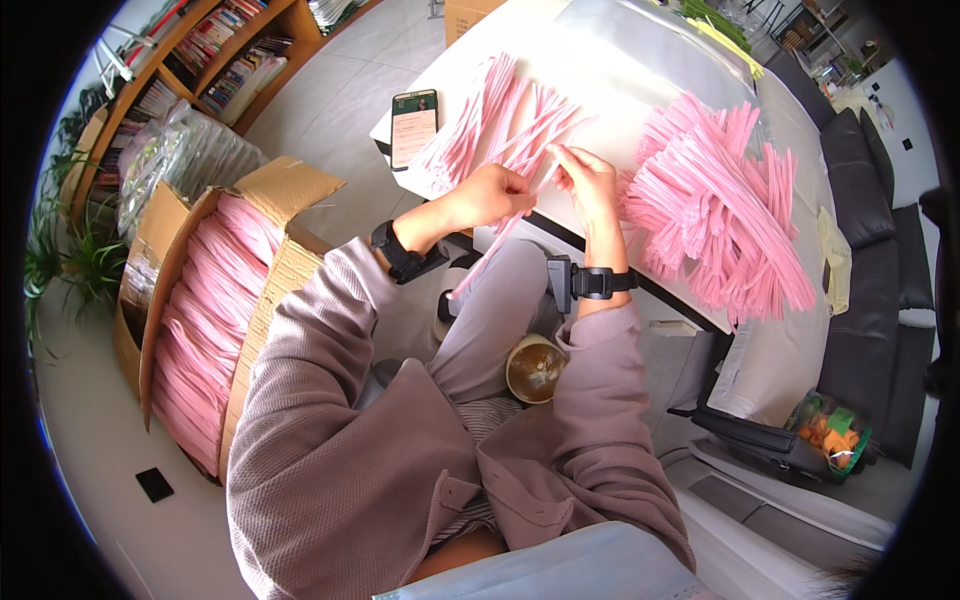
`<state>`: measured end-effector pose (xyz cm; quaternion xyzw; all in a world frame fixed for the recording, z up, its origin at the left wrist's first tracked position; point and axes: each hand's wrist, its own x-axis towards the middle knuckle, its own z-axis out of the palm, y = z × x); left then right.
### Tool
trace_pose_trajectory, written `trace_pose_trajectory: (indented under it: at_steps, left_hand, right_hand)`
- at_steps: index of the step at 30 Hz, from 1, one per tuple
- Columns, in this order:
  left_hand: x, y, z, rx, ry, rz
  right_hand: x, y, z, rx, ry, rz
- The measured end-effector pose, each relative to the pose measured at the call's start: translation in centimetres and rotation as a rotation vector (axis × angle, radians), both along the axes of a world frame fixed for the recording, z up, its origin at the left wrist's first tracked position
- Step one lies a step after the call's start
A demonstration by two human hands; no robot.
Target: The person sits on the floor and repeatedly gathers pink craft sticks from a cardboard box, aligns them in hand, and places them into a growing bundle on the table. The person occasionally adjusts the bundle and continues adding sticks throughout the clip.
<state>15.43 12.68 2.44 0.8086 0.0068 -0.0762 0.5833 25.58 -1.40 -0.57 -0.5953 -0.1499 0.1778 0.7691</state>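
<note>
Above the table's front edge, my left hand point(484, 196) pinches a thin pink strip point(495, 255), whose lower end hangs down over my knee. The fingertips of my right hand point(586, 178) hold the same strip farther up, beyond the left fist. Just behind both hands, loose pink strips point(544, 112) lie fanned on the white table point(600, 82). A bundle of similar strips point(484, 112) rests to their left. To the right of my right hand is a large, crisscrossed pile of pink strips point(712, 202). The exact material of the strips cannot be told.
A phone point(414, 131) with a lit screen lies at the table's left corner. On my left stands an open cardboard box point(255, 330) packed with pink strips point(214, 315). A brown round container point(536, 367) sits below my right forearm. Clear sheeting point(637, 45) covers the table's far part.
</note>
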Motion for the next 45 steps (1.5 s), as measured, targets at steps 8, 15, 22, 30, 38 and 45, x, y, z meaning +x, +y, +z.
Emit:
trace_pose_trajectory:
  at_steps: [8, 15, 22, 30, 38, 45]
  left_hand:
    - [0.1, 0.7, -1.5, 0.128, -0.111, -0.048]
    - [-0.1, 1.4, -2.8, 0.152, -0.083, -0.088]
    - [0.8, 1.8, -3.5, 0.222, -0.094, -0.052]
    - [11.0, 2.7, -4.2, 0.693, -0.149, 0.227]
    - [13.1, 0.3, -5.0, 0.983, 0.094, 0.288]
    - [11.5, -0.9, -3.4, 1.016, 0.150, 0.281]
  right_hand:
    - [0.6, 0.0, -0.2, 0.025, 0.121, -0.034]
    - [2.0, -0.4, -0.3, 0.116, 0.241, -0.108]
    - [2.5, 0.4, -0.3, 0.060, 0.273, -0.140]
    - [1.7, 1.3, -3.9, -0.231, 0.139, -0.281]
    - [0.4, 2.0, -7.8, -0.365, -0.061, -0.305]
    - [0.3, 2.3, -8.9, -0.425, -0.106, -0.275]
